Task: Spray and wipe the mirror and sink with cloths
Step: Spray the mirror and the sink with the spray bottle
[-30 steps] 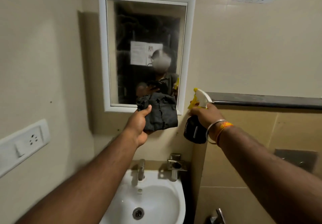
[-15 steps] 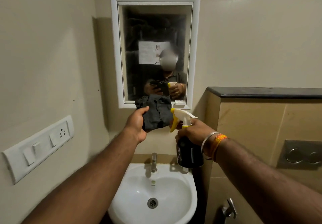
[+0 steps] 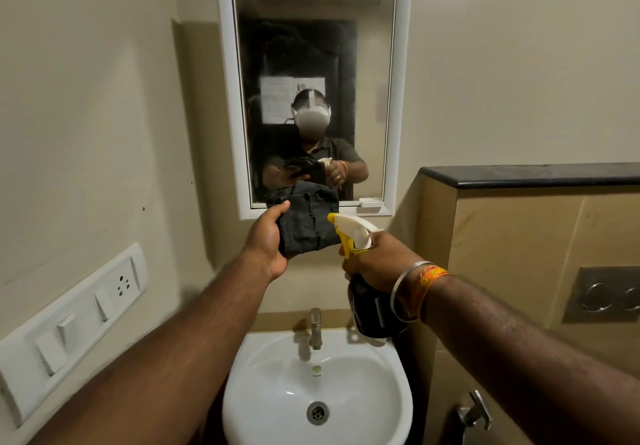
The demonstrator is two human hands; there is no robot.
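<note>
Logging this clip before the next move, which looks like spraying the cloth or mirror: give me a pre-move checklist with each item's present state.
1. Left hand grips the dark grey folded cloth: ok.
2. Right hand holds the black spray bottle with white and yellow trigger head, fingers round the neck: ok.
3. Nozzle points toward the cloth and the white-framed wall mirror behind it: ok.
4. Liquid left in the bottle: cannot tell, its body is opaque.
5. Mirror glass in front unobstructed above the cloth: ok.
6. White ceramic sink basin holds nothing loose; steel tap shows no running water: ok.
</note>
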